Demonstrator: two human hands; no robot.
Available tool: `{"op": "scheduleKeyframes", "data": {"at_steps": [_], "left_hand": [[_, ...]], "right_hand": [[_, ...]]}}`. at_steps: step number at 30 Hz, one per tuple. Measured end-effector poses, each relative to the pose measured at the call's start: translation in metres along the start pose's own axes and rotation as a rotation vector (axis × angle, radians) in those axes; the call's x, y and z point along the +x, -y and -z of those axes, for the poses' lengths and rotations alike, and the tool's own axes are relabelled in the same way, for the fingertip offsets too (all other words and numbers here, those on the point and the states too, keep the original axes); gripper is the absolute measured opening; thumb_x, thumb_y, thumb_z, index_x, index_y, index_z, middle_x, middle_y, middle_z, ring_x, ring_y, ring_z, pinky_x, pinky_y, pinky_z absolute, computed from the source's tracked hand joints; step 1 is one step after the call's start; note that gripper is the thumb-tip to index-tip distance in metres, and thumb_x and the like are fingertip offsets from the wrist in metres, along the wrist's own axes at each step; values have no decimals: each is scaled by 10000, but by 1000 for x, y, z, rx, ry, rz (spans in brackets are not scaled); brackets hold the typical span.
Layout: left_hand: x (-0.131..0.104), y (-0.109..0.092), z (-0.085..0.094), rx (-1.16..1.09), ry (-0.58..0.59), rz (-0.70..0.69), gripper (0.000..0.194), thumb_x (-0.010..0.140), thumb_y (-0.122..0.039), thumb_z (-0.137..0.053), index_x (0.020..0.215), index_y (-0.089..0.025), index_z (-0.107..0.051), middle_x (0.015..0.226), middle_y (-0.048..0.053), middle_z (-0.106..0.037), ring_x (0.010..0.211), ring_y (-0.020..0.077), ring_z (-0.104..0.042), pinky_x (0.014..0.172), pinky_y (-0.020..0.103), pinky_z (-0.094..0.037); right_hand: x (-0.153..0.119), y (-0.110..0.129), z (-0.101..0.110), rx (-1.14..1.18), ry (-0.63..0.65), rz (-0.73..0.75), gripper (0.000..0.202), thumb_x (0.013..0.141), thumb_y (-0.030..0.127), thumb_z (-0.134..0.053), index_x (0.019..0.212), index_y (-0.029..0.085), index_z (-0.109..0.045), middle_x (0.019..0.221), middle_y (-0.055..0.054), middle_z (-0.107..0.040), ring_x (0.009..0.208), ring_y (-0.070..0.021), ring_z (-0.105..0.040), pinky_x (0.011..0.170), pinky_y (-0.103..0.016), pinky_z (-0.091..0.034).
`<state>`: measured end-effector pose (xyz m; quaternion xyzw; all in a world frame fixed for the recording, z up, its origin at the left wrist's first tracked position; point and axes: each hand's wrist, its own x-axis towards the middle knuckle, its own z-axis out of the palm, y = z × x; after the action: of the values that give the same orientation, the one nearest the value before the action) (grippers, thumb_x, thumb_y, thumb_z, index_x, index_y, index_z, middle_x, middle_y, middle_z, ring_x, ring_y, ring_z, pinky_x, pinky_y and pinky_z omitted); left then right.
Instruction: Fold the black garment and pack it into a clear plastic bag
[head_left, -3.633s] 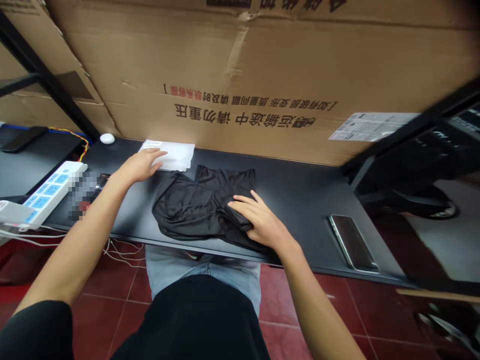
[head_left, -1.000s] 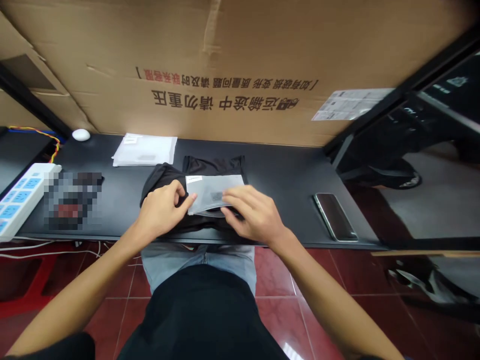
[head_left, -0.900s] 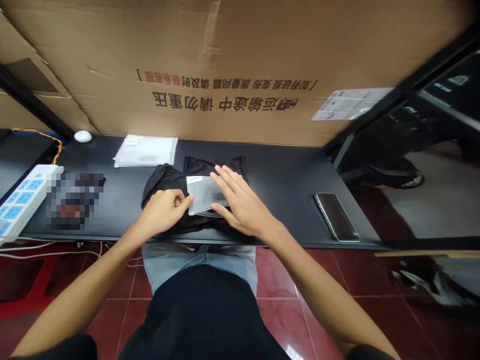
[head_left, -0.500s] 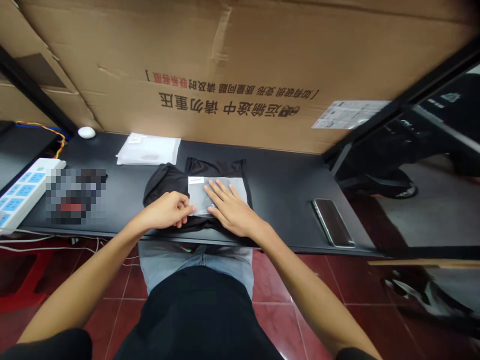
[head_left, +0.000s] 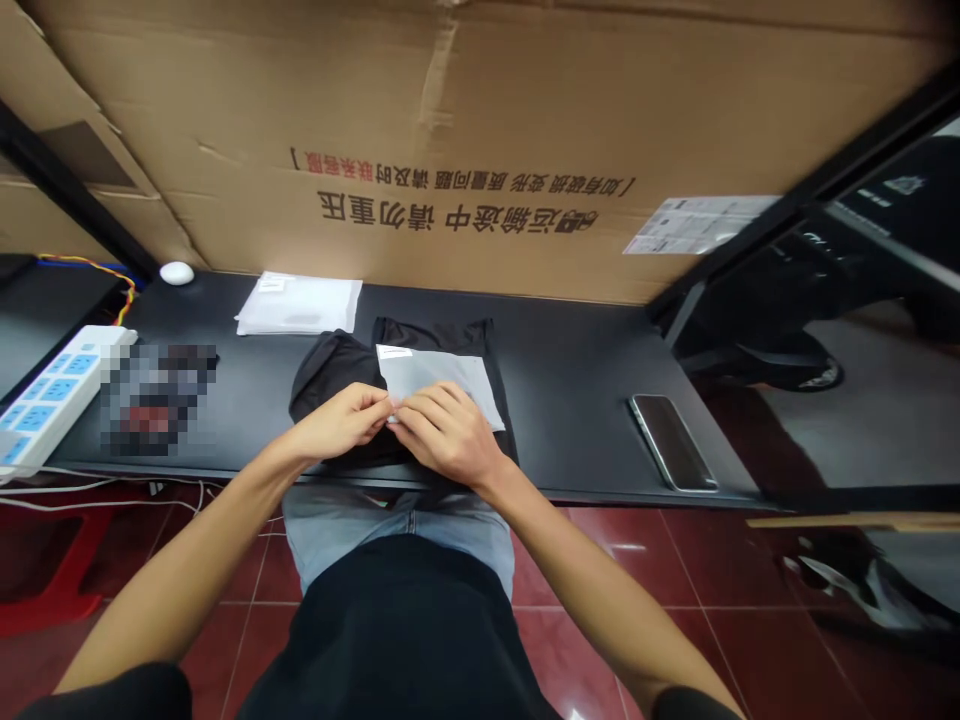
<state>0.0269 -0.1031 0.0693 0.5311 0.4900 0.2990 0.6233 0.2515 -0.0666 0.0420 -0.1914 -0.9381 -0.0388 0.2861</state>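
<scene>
From the head camera, the clear plastic bag (head_left: pixel 442 378) lies flat on top of the folded black garment (head_left: pixel 337 365), near the front edge of the black desk (head_left: pixel 570 370). Its long axis runs left to right, and nearly all of it stretches away from the person and to the right of the fingers. Both hands meet at its near left corner: the left hand (head_left: pixel 341 422) comes in from the left, the right hand (head_left: pixel 442 437) from just beside it, and neither is clearly nearer. The fingertips of both are pinched together on that corner edge, though how many layers each pinches I cannot tell. Further back lies a stack of white bags (head_left: pixel 300 303); a phone (head_left: pixel 673 441) rests well to the right, a power strip (head_left: pixel 45 390) far left.
</scene>
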Motion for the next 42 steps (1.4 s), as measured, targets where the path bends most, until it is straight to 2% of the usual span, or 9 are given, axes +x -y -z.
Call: {"op": "scheduleKeyframes", "data": {"at_steps": [5,9,21,29,33,36,38,40,42], "left_hand": [[0,0,-6,-126,-60,-29,613,889,-626,-846,689,-227,-426,611,-87,-262,548,69,-168,507,246,-161],[0,-1,-8,-170,-105,-66,605,928,-595,-820,677,-222,-416,611,-80,-291,530,60,-189,507,246,-154],[-16,-21,-3,-209,-247,-192,568,1031,-505,-737,658,-218,-419,535,-77,-311,483,66,-232,530,280,-182],[-46,-48,3,-320,-446,-453,568,1012,-394,-780,608,-207,-428,573,-51,-318,578,119,-423,655,313,-411],[-54,-53,-5,-347,-434,-518,535,1035,-357,-754,599,-215,-479,531,-44,-303,600,142,-435,694,317,-432],[-50,-54,-27,-392,-369,-481,535,1041,-379,-745,597,-218,-493,543,-36,-335,609,146,-443,715,323,-452],[-46,-56,-43,-402,-301,-439,541,1043,-404,-742,597,-218,-497,543,-34,-345,597,145,-428,692,326,-443],[-42,-58,-55,-408,-238,-423,544,1051,-431,-730,611,-217,-493,542,-37,-360,560,133,-354,637,325,-411],[-36,-59,-58,-392,-192,-433,529,1066,-450,-709,636,-217,-505,549,-38,-403,538,125,-302,603,323,-392]], "right_hand": [[0,-4,0,-102,-172,129,118,1094,163,-683,1151,199,-780,1044,-77,-846,970,-233,-748,931,-438,-619],[-2,-12,2,-132,-207,168,105,1070,137,-704,1091,208,-778,1017,-68,-840,959,-219,-761,1002,-429,-656],[-17,-31,29,-31,-365,37,247,1018,116,-764,1230,243,-765,1111,-75,-883,1036,-257,-855,986,-415,-729],[-39,-43,52,84,-447,-157,224,998,122,-788,1155,280,-811,1095,-59,-882,1009,-267,-864,925,-423,-739],[-44,-45,58,138,-397,-185,281,992,138,-787,1220,301,-786,1108,-57,-875,1112,-298,-846,1009,-484,-717],[-34,-30,59,211,-276,-211,609,969,299,-862,1537,285,-642,1406,-129,-800,1392,-361,-734,1194,-584,-631],[-23,-16,58,269,-175,-218,943,960,389,-876,1757,252,-390,1684,-180,-604,1580,-382,-578,1299,-605,-544],[-14,-4,58,313,-99,-224,1048,1010,304,-784,1843,260,-150,1827,-162,-417,1665,-352,-472,1337,-569,-508],[-9,-3,62,320,-61,-230,1037,1017,122,-623,1855,319,-44,1857,-95,-376,1656,-298,-491,1323,-516,-528]]}}
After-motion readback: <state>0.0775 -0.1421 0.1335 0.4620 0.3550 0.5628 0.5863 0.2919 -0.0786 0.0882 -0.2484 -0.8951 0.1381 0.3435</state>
